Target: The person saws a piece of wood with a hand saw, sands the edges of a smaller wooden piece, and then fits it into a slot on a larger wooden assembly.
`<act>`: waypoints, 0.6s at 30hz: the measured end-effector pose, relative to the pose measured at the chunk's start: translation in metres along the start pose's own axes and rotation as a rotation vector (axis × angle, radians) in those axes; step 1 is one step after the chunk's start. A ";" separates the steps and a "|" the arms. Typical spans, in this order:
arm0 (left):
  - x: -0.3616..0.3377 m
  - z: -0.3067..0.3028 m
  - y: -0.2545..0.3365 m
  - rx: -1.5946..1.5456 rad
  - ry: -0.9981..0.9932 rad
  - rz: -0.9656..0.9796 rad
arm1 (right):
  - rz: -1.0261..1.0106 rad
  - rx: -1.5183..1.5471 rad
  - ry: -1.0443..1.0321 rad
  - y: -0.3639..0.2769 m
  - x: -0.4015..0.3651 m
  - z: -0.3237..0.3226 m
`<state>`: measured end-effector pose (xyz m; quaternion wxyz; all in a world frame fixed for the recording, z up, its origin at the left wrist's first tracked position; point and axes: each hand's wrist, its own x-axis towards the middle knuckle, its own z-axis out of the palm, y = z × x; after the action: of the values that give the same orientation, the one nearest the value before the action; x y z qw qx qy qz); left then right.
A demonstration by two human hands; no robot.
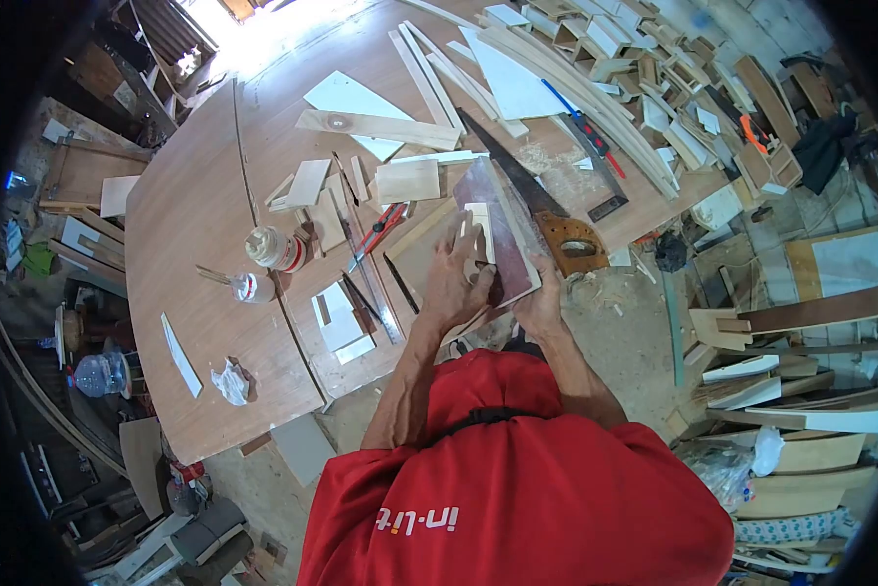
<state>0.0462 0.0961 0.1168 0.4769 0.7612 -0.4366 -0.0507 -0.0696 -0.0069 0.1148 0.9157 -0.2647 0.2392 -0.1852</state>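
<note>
A board with a dark reddish-brown face (513, 256) stands tilted at the table's near edge. My right hand (539, 298) is closed around its lower right edge. Against the board's face, my left hand (461, 269) has its fingers curled over a small pale wooden piece (480, 217), which is partly hidden by them. Just left of that hand, a dark thin stick-like tool (401, 283) lies on the table. A metal ruler (378, 305) and a red cutter knife (380, 227) are nearby. A handsaw with a wooden handle (571, 244) rests to the right of the board.
The brown table (190, 293) carries a white-capped jar (280, 251), a bottle with sticks (253, 287), a crumpled cloth (232, 382) and a notched white piece (341, 324). Long wooden strips (585, 103) and a square (607, 207) lie at right. Offcuts crowd the far right.
</note>
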 end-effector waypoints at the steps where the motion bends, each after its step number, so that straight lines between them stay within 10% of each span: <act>1: -0.001 0.000 -0.001 -0.107 -0.045 -0.022 | 0.010 0.036 -0.032 0.001 0.002 -0.002; 8: 0.009 -0.012 0.002 -0.564 -0.007 -0.742 | 0.089 0.062 -0.189 0.008 -0.009 0.004; 11: 0.008 -0.015 -0.008 -0.828 -0.092 -0.516 | 0.039 -0.097 -0.176 0.008 -0.007 0.000; 18: 0.009 -0.012 -0.021 -0.743 0.055 -0.720 | -0.254 -0.859 -0.124 -0.001 -0.024 -0.012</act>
<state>0.0707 0.1011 0.1099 0.6787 0.6434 -0.0868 -0.3432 -0.0954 -0.0010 0.1142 0.7054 -0.6585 0.2047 -0.1640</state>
